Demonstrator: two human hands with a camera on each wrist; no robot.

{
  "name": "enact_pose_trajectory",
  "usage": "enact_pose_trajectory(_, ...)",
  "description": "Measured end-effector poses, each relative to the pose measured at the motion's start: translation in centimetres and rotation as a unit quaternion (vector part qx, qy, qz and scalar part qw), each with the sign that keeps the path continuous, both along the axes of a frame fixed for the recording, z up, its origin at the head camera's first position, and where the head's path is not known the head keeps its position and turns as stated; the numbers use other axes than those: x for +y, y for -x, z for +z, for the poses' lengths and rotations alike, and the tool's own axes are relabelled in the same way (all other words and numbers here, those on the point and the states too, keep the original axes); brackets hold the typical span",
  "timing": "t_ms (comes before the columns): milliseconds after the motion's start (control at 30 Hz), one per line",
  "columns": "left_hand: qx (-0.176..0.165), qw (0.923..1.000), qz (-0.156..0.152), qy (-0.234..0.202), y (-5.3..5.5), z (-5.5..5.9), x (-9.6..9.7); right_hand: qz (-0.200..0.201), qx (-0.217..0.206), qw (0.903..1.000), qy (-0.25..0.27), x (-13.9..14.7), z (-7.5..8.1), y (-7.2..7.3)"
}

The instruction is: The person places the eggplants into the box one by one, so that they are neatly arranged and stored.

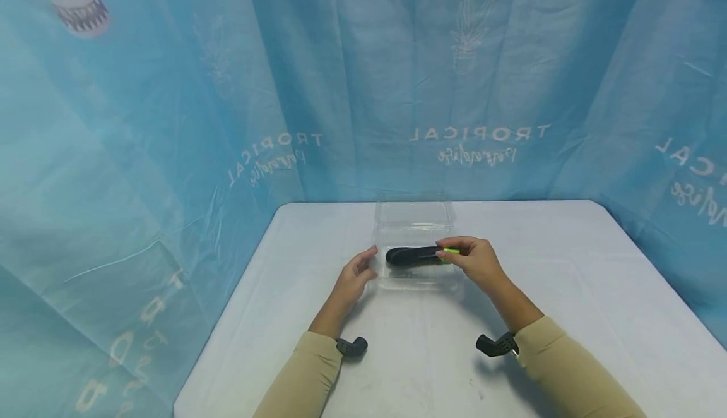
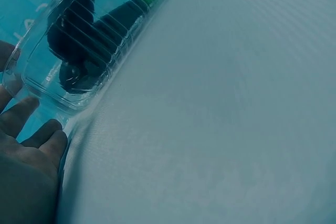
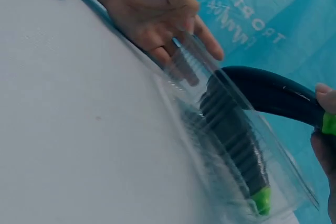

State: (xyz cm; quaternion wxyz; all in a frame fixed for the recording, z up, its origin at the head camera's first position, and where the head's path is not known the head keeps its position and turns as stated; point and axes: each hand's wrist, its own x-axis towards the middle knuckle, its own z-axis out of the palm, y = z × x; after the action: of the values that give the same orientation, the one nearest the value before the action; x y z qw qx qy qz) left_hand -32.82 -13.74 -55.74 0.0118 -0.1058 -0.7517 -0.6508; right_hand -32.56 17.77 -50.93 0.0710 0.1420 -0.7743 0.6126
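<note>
With the right hand [image 1: 476,261] I am grasping an eggplant [image 3: 273,90]: thumb and fingers pinch it at its green cap [image 3: 329,123]. Its dark body reaches from this hand toward the left one, over a clear plastic clamshell box [image 1: 417,273]. Below the grasped eggplant, inside the box, lies a second eggplant [image 3: 236,142], its green end on the right hand's side. I cannot tell if the two eggplants are touching. My left hand [image 1: 353,278] is at the opposite end of the box, fingers relaxed and closed around nothing, the tips against or just beside the plastic. Beyond both hands, the lid [image 1: 414,211] stands open on the far side of the box. Under the hands is the white surface [image 1: 409,355]; behind the wrists come beige sleeves [image 1: 307,367]. Farthest out hangs a blue curtain [image 1: 386,89] with "TROPICAL" printed in reverse.
</note>
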Motion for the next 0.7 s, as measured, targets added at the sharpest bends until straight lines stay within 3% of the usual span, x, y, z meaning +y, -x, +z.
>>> enact_pose_trajectory(300, 0.003, 0.9999, 0.000, 0.014, 0.0, -0.2, -0.1, 0.008, 0.011, 0.9988, -0.047, -0.9, -0.8, 0.0)
enact_pose_trajectory(700, 0.008, 0.9995, 0.006, 0.029, -0.2, 0.2, -0.1, 0.023, 0.038, 0.9898, -0.135, -1.3, -0.6, -0.2)
